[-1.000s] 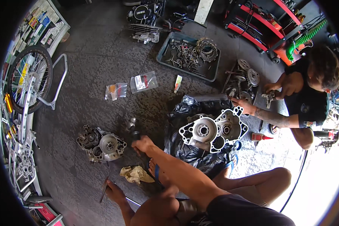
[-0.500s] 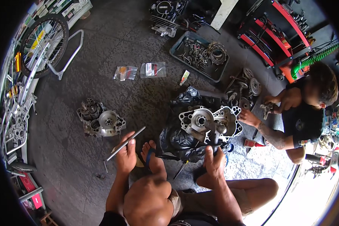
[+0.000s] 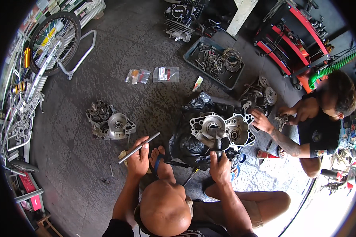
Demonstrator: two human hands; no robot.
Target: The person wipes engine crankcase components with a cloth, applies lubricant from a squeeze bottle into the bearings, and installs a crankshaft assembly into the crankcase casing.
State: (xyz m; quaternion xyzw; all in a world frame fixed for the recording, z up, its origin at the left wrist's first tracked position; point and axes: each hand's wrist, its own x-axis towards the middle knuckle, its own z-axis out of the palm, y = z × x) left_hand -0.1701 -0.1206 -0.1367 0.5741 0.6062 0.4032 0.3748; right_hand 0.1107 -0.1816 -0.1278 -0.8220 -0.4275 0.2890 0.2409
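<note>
A thin metal rod (image 3: 152, 137) lies slanted across my left hand (image 3: 139, 162), whose fingers are closed round it. With its grip wrapped in my right hand (image 3: 220, 170), a hammer (image 3: 218, 136) has its metal head over the near middle of a silver engine crankcase half (image 3: 241, 128). I cannot tell whether the head touches the casing. Black plastic sheeting (image 3: 188, 147) lies under the crankcase. At its right edge is a co-worker's hand (image 3: 260, 119). Left of the rod, another crankcase half (image 3: 118, 123) with gears (image 3: 100, 112) sits on the floor.
A tray of small parts (image 3: 213, 63) stands beyond the crankcase, with plastic packets (image 3: 166, 74) and a small tube (image 3: 197, 83) nearby. Gears (image 3: 269, 94) lie by the co-worker (image 3: 324, 130). A screwdriver (image 3: 190, 177) rests near my foot. A wheel (image 3: 55, 43) is at far left.
The hammer head has come nearer and slightly left over the crankcase with my right hand. My left hand has shifted right with the rod. The whole view has moved a little.
</note>
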